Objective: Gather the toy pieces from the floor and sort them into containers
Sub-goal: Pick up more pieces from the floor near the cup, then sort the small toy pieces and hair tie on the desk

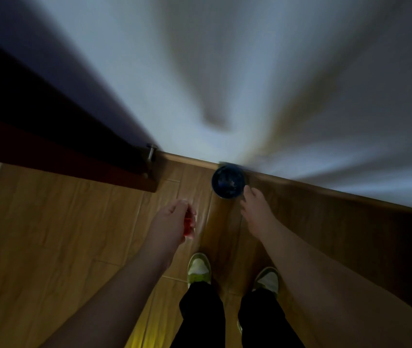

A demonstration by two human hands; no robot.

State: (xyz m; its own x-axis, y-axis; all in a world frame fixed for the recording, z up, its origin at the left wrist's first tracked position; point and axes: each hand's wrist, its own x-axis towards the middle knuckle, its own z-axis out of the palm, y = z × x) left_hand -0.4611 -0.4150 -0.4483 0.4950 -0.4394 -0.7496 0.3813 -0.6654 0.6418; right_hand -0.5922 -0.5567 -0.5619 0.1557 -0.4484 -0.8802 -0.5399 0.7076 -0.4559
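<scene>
A dark blue round container (228,181) stands on the wooden floor against the baseboard, seen from above; its contents are too dim to make out. My left hand (172,221) hangs left of it with fingers curled round red toy pieces (189,223). My right hand (255,209) reaches down just right of the container, fingers relaxed and holding nothing, its fingertips close to the rim.
A dark red-brown door (69,156) stands open at the left, its edge ending near a metal door stop (151,153). The white wall (250,84) rises behind the baseboard. My two feet in green-and-white shoes (198,268) stand on the floor below my hands.
</scene>
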